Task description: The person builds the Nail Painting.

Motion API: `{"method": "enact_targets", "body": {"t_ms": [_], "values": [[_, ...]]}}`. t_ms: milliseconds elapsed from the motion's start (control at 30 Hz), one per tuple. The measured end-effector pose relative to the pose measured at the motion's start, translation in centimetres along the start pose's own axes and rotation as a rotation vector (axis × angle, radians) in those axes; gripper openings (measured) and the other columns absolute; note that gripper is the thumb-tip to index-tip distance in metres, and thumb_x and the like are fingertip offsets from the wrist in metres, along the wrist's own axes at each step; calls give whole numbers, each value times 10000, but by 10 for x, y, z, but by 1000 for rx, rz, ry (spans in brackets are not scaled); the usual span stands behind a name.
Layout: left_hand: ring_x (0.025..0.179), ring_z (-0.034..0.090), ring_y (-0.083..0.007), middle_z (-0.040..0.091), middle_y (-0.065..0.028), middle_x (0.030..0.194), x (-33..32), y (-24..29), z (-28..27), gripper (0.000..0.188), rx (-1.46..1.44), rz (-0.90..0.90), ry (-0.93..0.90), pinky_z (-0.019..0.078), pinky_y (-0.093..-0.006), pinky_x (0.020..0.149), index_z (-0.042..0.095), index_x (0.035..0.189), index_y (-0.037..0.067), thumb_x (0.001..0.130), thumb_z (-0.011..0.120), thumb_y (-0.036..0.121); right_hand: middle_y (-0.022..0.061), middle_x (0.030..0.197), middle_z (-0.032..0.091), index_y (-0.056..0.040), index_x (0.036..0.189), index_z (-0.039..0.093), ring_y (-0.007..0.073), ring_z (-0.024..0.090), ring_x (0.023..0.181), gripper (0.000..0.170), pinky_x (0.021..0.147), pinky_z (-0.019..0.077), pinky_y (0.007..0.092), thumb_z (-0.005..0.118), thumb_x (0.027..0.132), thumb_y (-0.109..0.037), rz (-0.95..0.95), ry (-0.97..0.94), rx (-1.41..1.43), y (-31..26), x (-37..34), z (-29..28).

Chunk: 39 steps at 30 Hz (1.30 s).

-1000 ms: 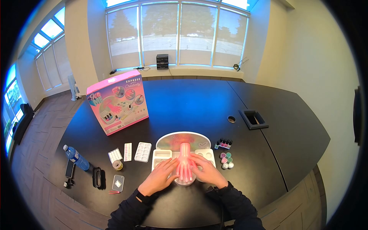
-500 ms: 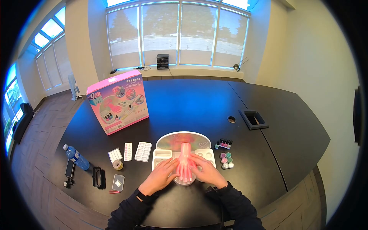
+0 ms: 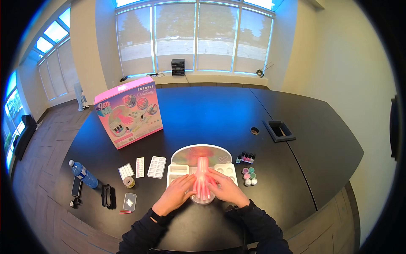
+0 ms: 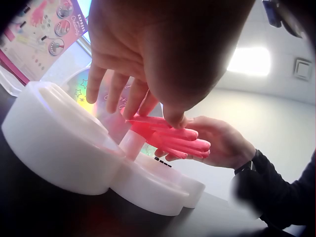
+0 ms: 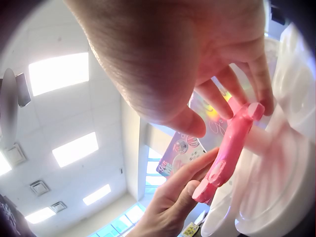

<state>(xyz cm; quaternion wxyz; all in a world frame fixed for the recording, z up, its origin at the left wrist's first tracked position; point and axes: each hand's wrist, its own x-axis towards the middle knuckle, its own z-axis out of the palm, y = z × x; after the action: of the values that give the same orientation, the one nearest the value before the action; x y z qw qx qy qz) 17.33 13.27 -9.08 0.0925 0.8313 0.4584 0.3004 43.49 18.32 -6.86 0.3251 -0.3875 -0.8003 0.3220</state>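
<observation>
A glowing pink model hand (image 3: 202, 183) stands on a white base (image 4: 54, 143) with a shiny, arched back panel (image 3: 181, 157). My left hand (image 3: 174, 198) lies along its left side. In the left wrist view, the left thumb touches one of the model's pink fingers (image 4: 185, 133), while the other fingers reach down behind it, nearly straight. From the other side, my right hand (image 3: 230, 191) rests its fingertips on the model hand. In the right wrist view, the right thumb (image 5: 190, 123) hangs apart from the pink surface and the fingers (image 5: 215, 96) are only gently bent.
Small dark-capped bottles (image 3: 246, 158) and several little pots (image 3: 249, 177) stand to the right. On the left lie a white compartment tray (image 3: 156, 167), a sticker sheet (image 3: 140, 167), a clear case (image 3: 130, 202), and pink tweezers (image 3: 126, 212). Beyond them are a water bottle (image 3: 83, 174) and a pink box (image 3: 129, 114).
The head view has shifted slightly. Both hands stay at the sides of the pink model hand, with hardly any visible movement.
</observation>
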Motion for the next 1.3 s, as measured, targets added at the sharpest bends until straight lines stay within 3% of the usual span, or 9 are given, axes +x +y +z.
{"method": "enact_targets", "body": {"t_ms": [100, 633, 800, 1033, 1100, 1300], "values": [[1428, 588, -425, 654, -206, 1518, -1, 0, -1, 641, 14, 10, 16, 479, -505, 1202, 604, 1537, 21, 1012, 794, 336, 193, 1615, 619, -19, 1441, 706, 346, 744, 1261, 492, 1055, 580, 408, 747, 1042, -303, -31, 13, -29, 5, 0, 2], [1426, 587, -429, 647, -211, 1530, 0, -2, 1, 639, 12, 19, 18, 474, -503, 1204, 600, 1537, 14, 1019, 780, 342, 206, 1622, 606, -24, 1447, 697, 348, 755, 1195, 494, 1024, 584, 402, 751, 1032, -287, 21, -17, -40, 2, -2, 3], [1440, 572, -430, 638, -202, 1542, -4, -3, 1, 620, 9, -8, -15, 467, -508, 1206, 600, 1536, 19, 1030, 765, 337, 206, 1622, 604, -14, 1419, 705, 318, 748, 1035, 484, 962, 594, 403, 760, 1011, -269, 22, -59, -34, 3, -1, 4], [1459, 556, -425, 625, -185, 1566, -6, -4, 1, 608, 11, -19, -34, 459, -511, 1212, 602, 1539, 29, 1035, 754, 332, 228, 1609, 607, -27, 1417, 709, 315, 746, 990, 481, 932, 600, 400, 763, 1006, -272, 1, -39, -63, 2, -3, 6], [1460, 556, -424, 625, -184, 1567, -6, -4, 2, 607, 11, -22, -39, 459, -511, 1212, 603, 1539, 29, 1035, 754, 333, 264, 1605, 595, 3, 1393, 716, 305, 750, 855, 507, 875, 614, 413, 757, 1005, -322, -66, 2, -71, 7, -2, 9], [1455, 564, -426, 636, -192, 1549, -6, -3, 1, 627, 26, -10, -32, 466, -509, 1209, 609, 1533, 24, 1026, 773, 354, 262, 1604, 594, -1, 1401, 710, 324, 760, 879, 512, 883, 614, 423, 753, 1001, -318, -56, -11, -89, 3, -3, 7]]}}
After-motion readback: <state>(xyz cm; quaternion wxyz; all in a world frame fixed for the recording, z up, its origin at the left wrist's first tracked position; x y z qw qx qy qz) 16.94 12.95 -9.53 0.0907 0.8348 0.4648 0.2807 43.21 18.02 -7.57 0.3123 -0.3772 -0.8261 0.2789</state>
